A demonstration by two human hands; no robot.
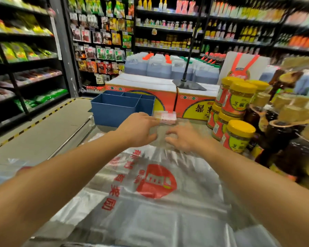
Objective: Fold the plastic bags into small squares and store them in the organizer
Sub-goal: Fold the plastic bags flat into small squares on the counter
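Both arms are stretched out to the far end of the plastic bag (pixel 155 193), which lies flat and unfolded on the work surface, its red logo facing up. The left hand (pixel 137 129) reaches over the bag's far edge with fingers spread; the right hand (pixel 184 138) sits just beside it, fingers loosely extended on the film. It's blurred there, so whether either hand actually pinches the plastic I cannot tell. The blue organizer (pixel 121 109) waits at the far left, and its visible compartments look empty. A small clear box (pixel 165 117) rests just right of it, with yellow-lidded jars (pixel 239 136) stacked at the right. Early going, I'd say: no fold made, nothing stored yet.
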